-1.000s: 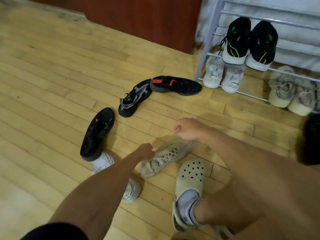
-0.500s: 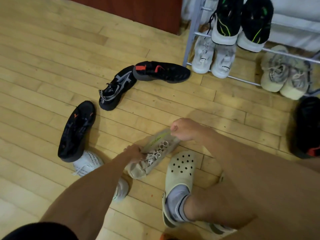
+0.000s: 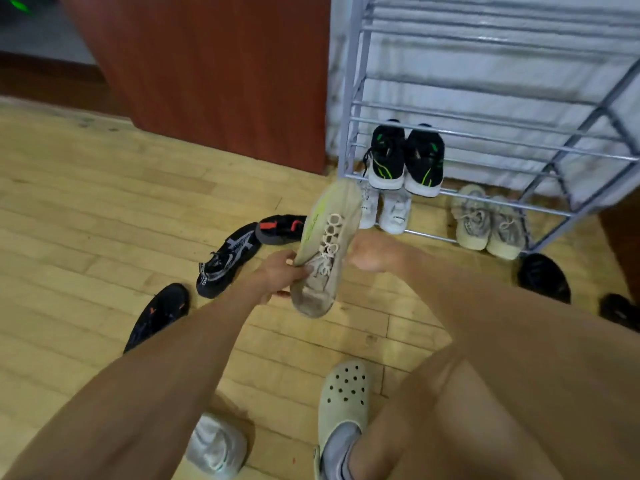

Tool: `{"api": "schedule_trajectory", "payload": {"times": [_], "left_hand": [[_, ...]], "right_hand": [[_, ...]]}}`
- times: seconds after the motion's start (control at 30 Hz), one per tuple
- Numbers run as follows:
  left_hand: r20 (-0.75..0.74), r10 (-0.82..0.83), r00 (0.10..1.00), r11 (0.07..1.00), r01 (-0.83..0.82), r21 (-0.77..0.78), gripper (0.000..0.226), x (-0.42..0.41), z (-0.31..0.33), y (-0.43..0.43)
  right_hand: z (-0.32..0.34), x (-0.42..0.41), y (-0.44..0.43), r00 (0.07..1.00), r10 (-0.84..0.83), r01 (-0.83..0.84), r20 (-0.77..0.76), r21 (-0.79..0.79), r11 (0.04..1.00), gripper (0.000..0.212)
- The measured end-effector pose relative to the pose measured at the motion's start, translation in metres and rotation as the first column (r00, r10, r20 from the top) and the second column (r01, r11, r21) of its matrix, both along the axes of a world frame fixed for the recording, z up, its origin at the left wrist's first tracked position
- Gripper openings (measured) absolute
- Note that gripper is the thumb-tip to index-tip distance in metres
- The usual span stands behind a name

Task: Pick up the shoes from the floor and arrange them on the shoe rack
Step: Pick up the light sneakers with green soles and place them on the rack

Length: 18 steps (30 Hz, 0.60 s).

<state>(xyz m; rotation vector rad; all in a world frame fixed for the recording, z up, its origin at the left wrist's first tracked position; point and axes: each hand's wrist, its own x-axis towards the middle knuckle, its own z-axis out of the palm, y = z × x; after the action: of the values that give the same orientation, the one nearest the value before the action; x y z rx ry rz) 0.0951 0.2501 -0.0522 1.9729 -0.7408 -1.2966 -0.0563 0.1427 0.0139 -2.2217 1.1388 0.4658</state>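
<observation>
Beige sneaker (image 3: 325,251), laces facing the camera, held clear of the wooden floor (image 3: 86,209); long axis runs from near-left to far-right, far end aimed at the shoe rack (image 3: 353,98), though which end is the toe cannot be told. Left hand (image 3: 280,275) clasps its near half, while the right hand (image 3: 369,252) sits against its right side, grip not discernible. Farther out: black shoes (image 3: 227,259) lie scattered on the floor to the left, and black-and-green sneakers (image 3: 405,157) stand on the rack's lower shelf above white (image 3: 394,213) and beige pairs (image 3: 485,221).
</observation>
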Motion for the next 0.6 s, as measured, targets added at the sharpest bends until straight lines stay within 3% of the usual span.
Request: {"api": "schedule_trajectory", "payload": {"times": [0.1, 0.2, 0.3, 0.43, 0.6], "left_hand": [[-0.008, -0.071, 0.997, 0.988, 0.069, -0.136, 0.034, -0.012, 0.052, -0.022], [0.012, -0.082, 0.997, 0.967, 0.082, -0.243, 0.031, -0.031, 0.102, -0.041], [0.089, -0.071, 0.994, 0.942, 0.096, -0.322, 0.025, -0.059, 0.147, -0.059], [0.166, -0.071, 0.983, 0.912, 0.132, -0.389, 0.017, -0.112, 0.196, -0.083], [0.03, -0.246, 0.969, 0.869, 0.235, -0.436, 0.016, -0.189, 0.23, -0.1]], "right_hand": [[0.033, -0.016, -0.009, 0.974, -0.152, 0.141, 0.168, 0.073, 0.987, 0.03], [0.067, -0.038, -0.015, 0.835, -0.389, 0.298, 0.389, 0.275, 0.914, 0.036], [0.106, -0.067, -0.018, 0.688, -0.505, 0.365, 0.522, 0.352, 0.862, 0.032], [0.155, -0.12, -0.02, 0.568, -0.555, 0.475, 0.607, 0.309, 0.824, 0.016], [0.18, -0.208, -0.03, 0.452, -0.604, 0.594, 0.656, 0.284, 0.753, 0.013]]}}
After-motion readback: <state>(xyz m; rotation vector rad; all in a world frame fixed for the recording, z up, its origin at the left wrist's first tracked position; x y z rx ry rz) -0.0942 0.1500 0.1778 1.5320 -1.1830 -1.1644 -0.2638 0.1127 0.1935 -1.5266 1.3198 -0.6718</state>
